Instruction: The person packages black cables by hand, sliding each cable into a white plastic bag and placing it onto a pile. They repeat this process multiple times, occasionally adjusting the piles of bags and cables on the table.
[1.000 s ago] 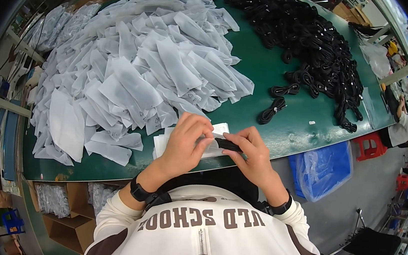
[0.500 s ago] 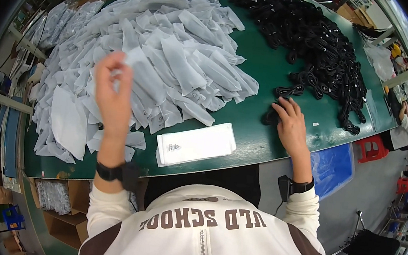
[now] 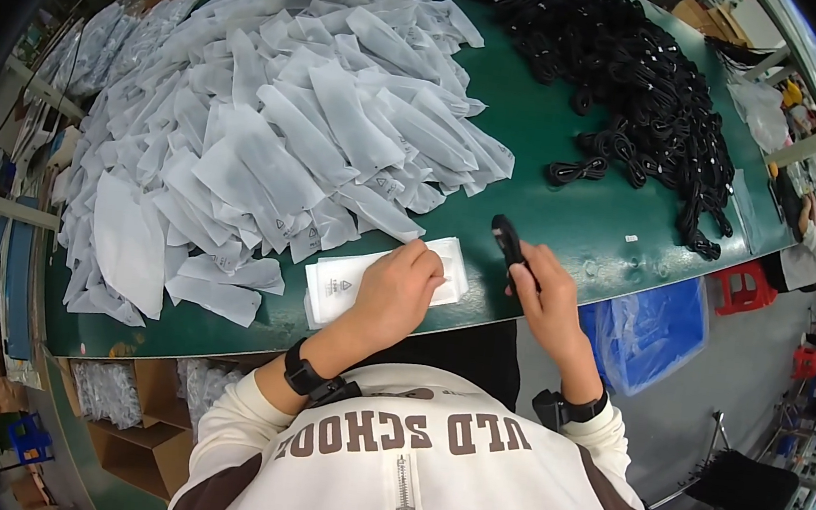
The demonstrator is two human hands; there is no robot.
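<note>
A flat stack of white frosted plastic bags (image 3: 332, 289) lies near the table's front edge. Over its middle is my left hand (image 3: 398, 289), fingers curled and pinching at the top bag; the fingertips are partly hidden. To the right of the stack, my right hand (image 3: 552, 302) grips a coiled black cable (image 3: 504, 241) and holds it upright above the table. Beyond it, another coiled cable (image 3: 577, 171) lies beside a large heap of black coiled cables (image 3: 646, 111). A wide pile of filled frosted bags (image 3: 293, 111) spreads over the left side.
The green table (image 3: 506, 186) shows between the two piles. Below its right edge sits a blue plastic-lined bin (image 3: 651, 333), with a red stool (image 3: 744, 288) beyond. Cardboard boxes (image 3: 139, 451) stand under the left edge. Another person (image 3: 815, 256) sits at the far right.
My left hand has come from the bag pile down to the white stack. My right hand has drawn a coiled cable away from the heap, left and nearer to me.
</note>
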